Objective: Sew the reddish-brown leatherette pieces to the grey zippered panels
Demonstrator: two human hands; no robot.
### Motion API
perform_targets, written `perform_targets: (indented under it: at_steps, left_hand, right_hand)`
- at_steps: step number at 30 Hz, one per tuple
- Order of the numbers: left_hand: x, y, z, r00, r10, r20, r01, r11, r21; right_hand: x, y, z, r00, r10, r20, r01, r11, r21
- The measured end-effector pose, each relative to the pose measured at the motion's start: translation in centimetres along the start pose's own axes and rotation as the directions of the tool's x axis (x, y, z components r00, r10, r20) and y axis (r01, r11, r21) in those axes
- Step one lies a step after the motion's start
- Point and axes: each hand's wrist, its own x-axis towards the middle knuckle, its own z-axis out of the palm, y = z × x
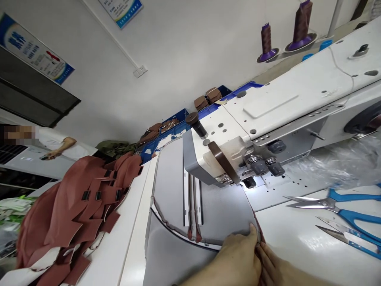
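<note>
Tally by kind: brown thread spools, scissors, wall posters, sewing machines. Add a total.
Brown thread spools: 2
Scissors: 2
Wall posters: 2
Sewing machine: 1
Total: 7

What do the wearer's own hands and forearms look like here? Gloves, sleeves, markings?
Left hand and right hand: both bare, no gloves. No sleeve covers the visible forearms, and no cables or markings show. I see no rings, but some fingers are hidden.
</note>
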Motion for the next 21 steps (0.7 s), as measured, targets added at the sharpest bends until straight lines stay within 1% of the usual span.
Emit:
perform_targets:
  at_steps: [4,8,10,14,17,21]
  left_hand:
    - [0.9,0.1,-0.3,0.999,-0.041,0.003,0.041,0.999,0.008]
    - [1.6,0.2,-0.8,0.996,-0.087,-0.011,0.087,0.995,0.052]
    - [1.8,0.0,-1.1,0.996,-0.085,-0.018,0.086,0.995,0.059]
    - [2.2,-0.4,-2.0,0.997,-0.080,-0.018,0.081,0.995,0.051]
    - [2.6,-0.7,-2.8,0.998,-0.060,-0.029,0.062,0.997,0.038]
    - [3.1,-0.7,-3.8,0.999,-0.048,-0.024,0.049,0.997,0.058]
  right_hand:
    - [0.6,0.7,0.0,0.999,0.032,-0.008,-0.032,0.999,0.023]
    - [1.1,1.4,0.3,0.999,0.041,0.004,-0.041,0.999,0.034]
    - [1.3,1.6,0.5,0.998,0.057,-0.008,-0.057,0.997,0.052]
    - [1.7,1.9,1.3,0.991,0.129,-0.039,-0.125,0.988,0.092]
    - [1.8,2.0,2.3,0.989,0.141,-0.054,-0.134,0.984,0.115]
    - [2.0,2.3,3.2,0.976,0.178,-0.130,-0.160,0.977,0.138]
